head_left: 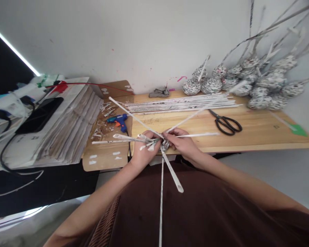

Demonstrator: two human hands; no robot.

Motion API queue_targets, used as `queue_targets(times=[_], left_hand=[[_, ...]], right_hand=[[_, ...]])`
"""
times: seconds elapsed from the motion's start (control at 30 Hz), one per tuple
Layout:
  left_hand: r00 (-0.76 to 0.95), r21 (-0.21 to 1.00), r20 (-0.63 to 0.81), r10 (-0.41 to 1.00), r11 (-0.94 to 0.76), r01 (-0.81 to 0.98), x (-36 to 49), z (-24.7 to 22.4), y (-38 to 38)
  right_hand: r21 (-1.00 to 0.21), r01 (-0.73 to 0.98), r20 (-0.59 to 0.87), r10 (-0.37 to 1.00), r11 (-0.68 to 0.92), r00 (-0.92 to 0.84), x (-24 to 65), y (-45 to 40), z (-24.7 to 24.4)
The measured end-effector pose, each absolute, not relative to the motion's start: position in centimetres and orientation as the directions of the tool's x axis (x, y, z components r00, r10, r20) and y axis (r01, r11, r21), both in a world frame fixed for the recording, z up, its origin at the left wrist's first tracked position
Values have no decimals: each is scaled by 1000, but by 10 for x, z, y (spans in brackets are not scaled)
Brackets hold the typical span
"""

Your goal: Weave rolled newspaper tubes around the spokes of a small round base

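Observation:
Between my two hands is a small woven ball of rolled paper tubes (165, 144), held just over the front edge of the wooden board. Long paper tubes (173, 173) stick out from it in several directions, some toward my lap and some toward the wall. My left hand (146, 151) is closed around its left side, with short tube ends poking out over the fingers. My right hand (181, 142) pinches the ball's upper right side, thumb and fingers together near a tube's base. The far side of the ball is hidden by my fingers.
Loose paper tubes (175, 104) lie across the wooden board (260, 133). Black-handled scissors (226, 124) rest at right, a blue glue gun (119, 121) at left. Woven paper gourds (211, 85) stand at the back right. Stacked newspaper (67, 133) bears a phone (40, 116).

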State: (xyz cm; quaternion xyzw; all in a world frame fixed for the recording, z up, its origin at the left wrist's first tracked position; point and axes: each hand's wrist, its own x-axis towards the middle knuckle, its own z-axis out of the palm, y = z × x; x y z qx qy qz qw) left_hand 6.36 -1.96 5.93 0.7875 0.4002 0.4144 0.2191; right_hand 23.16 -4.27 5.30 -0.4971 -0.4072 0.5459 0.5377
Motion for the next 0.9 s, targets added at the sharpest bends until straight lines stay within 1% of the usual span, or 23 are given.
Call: queue_targets(times=[0.17, 0.3, 0.4, 0.47, 0.57, 0.77, 0.83, 0.9], left_hand=[[321, 645, 457, 830, -557, 523, 65, 62, -21], [321, 662, 460, 828, -561, 497, 64, 60, -22], [302, 668, 449, 841, -540, 512, 65, 61, -23], [287, 689, 440, 851, -525, 500, 65, 62, -23], [297, 693, 433, 851, -525, 494, 66, 64, -23], [338, 628, 474, 813, -581, 517, 64, 63, -23], [342, 605, 474, 811, -582, 543, 64, 62, -23], [336, 586, 474, 814, -576, 569, 63, 61, -23]], right_hand=[[-990, -144, -17, 999, -9, 52, 234, -52, 51], [-997, -77, 22, 999, 26, 44, 235, -53, 54], [-996, 20, 93, 995, 92, 44, 237, -53, 54], [-991, 53, 125, 991, 123, 45, 239, -53, 51], [-989, 41, 146, 988, 144, 54, 242, -53, 45], [-973, 10, 229, 973, 229, -9, 246, -52, 33], [-979, -14, 205, 979, 204, -8, 245, -52, 34], [-989, -44, 138, 990, 138, 7, 244, -53, 38]])
